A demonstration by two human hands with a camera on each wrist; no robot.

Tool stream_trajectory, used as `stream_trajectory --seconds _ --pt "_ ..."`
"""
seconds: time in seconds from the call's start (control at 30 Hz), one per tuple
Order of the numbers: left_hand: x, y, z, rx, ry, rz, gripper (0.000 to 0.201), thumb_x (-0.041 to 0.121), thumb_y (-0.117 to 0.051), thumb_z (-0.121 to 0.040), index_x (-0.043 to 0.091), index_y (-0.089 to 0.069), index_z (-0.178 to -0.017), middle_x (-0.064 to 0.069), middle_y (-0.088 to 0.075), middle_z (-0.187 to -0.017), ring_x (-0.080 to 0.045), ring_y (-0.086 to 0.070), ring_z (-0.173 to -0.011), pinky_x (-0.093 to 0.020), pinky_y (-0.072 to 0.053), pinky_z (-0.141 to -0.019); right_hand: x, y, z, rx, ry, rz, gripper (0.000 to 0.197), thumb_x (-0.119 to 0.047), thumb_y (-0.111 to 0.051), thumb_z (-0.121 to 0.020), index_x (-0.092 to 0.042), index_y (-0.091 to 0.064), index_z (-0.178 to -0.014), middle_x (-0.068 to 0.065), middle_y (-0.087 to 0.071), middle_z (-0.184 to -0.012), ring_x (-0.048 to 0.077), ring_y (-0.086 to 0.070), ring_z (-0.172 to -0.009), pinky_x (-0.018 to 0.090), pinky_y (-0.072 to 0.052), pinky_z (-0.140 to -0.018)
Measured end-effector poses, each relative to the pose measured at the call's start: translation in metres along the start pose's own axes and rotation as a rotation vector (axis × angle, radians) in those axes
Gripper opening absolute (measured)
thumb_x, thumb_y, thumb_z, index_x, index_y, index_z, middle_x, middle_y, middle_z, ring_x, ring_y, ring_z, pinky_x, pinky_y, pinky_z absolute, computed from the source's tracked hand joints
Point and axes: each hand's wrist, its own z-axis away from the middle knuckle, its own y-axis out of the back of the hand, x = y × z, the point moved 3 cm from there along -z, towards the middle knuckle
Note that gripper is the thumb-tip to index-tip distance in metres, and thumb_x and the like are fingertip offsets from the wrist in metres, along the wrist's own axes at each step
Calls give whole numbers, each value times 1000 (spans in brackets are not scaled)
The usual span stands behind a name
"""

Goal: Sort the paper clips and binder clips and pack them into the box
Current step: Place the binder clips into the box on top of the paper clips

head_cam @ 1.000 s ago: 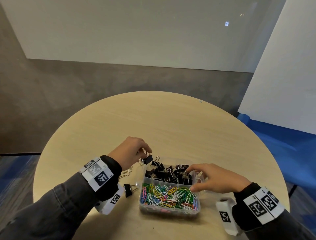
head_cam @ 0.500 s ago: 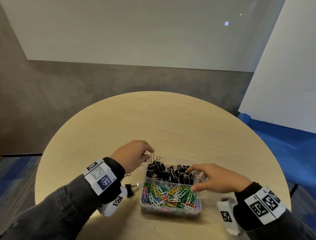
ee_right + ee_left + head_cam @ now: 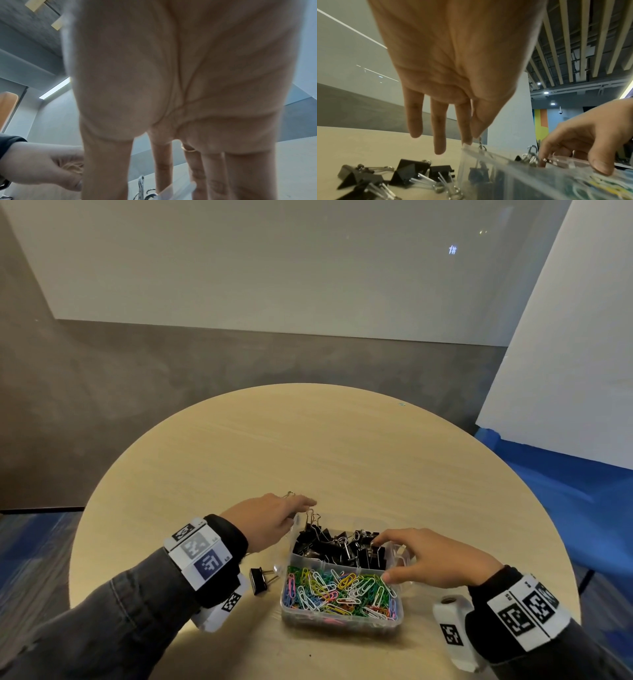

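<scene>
A clear two-part box (image 3: 342, 623) stands near the table's front edge. Its far part holds black binder clips (image 3: 337, 546) and its near part holds coloured paper clips (image 3: 339, 590). My left hand (image 3: 301, 506) hovers at the box's far-left corner with fingers (image 3: 439, 135) straight and pointing down, the tips at the clear rim (image 3: 496, 155), holding nothing. My right hand (image 3: 421, 556) rests on the box's right side, thumb on the middle divider and fingertips among the binder clips. One loose binder clip (image 3: 258, 579) lies left of the box. The left wrist view shows several loose binder clips (image 3: 409, 171) there.
The round wooden table (image 3: 342, 457) stretches bare beyond the box. A grey wall and white panels stand behind it, and blue floor lies to the right. My left hand (image 3: 42, 166) shows low at the left of the right wrist view.
My left hand carried a binder clip over the far compartment, let it go there, and its fingers have straightened. The right hand has stayed on the box.
</scene>
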Motion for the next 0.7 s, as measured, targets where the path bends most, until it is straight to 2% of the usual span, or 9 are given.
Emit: stream_trajectory --seconds 0.1,0.23,0.43,0.53,0.63,0.7 --pt "4 2 -2 74 18 -105 43 22 -33 -102 34 -37 -143 0 -57 -131 -19 -50 -120 -33 -44 -93 1 0 0 1 -3 8 58 -48 -67 -83 -37 -45 -135 -5 -49 -136 4 -44 -101 24 -36 -86" --pt "-3 5 -2 148 18 -194 37 31 -36 -101 32 -50 -135 14 -47 -143 -9 -43 -130 -32 -44 -101 1 0 0 -5 -5 12 57 -49 -66 -83 -38 -44 -135 -5 -49 -137 4 -44 -102 24 -36 -86" --pt "-5 0 -5 84 -1 -170 37 32 -38 -101 26 -53 -134 9 -49 -142 -12 -48 -126 -33 -44 -101 0 0 0 -7 -10 9 56 -49 -66 -83 -38 -45 -134 -5 -48 -137 4 -45 -101 24 -36 -85" --pt "-6 -1 -4 -24 19 -280 42 25 -32 -102 28 -38 -143 3 -46 -144 -18 -46 -128 -39 -46 -100 1 0 0 -5 -14 13 57 -49 -66 -83 -38 -45 -134 -5 -48 -138 4 -45 -101 24 -37 -86" --pt "0 -4 1 -104 27 -457 56 6 -31 -99 25 -20 -150 2 -27 -156 -21 -37 -136 -41 -44 -100 0 -1 -1 -3 -16 23 57 -49 -66 -83 -37 -44 -135 -5 -48 -138 5 -44 -102 25 -37 -86" --pt "4 -3 5 -119 11 -538 63 1 -32 -97 24 -12 -151 3 -16 -159 -22 -34 -138 -40 -41 -99 0 -1 -1 -5 -13 34 58 -49 -65 -84 -37 -43 -136 -5 -48 -139 4 -44 -102 24 -36 -85"
